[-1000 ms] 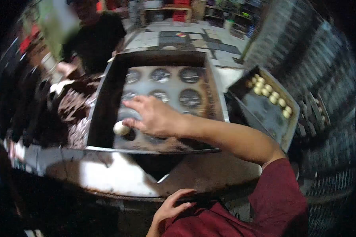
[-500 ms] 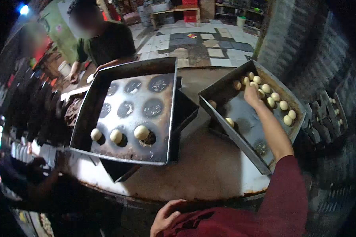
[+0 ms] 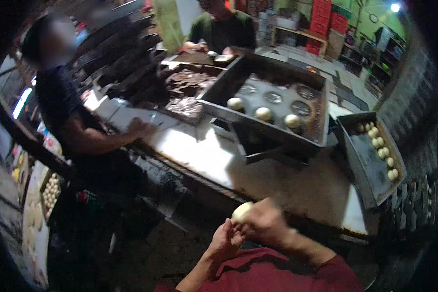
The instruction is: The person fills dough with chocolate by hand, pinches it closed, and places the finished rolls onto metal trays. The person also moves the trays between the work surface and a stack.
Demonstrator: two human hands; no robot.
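Close to my body, in front of the table edge, a pale round dough ball is held between my two hands. My left hand is below it with curled fingers touching its underside. My right hand, somewhat blurred, closes over its right side and hides part of it. Beyond them, a square metal tray holds three dough balls in its near row, including one ball; dark round marks show on its floor. To the right, a second metal tray has several dough balls along its far right side.
The worktable lies between me and the trays. A person stands at the left, arm over the table; another person is across it, handling pale pieces. Several small dough balls lie at far left. Stacked red crates stand behind.
My right hand has come out of the right tray to my left hand, and a dough ball is now between them. The view has turned left, bringing the nearer person into sight.
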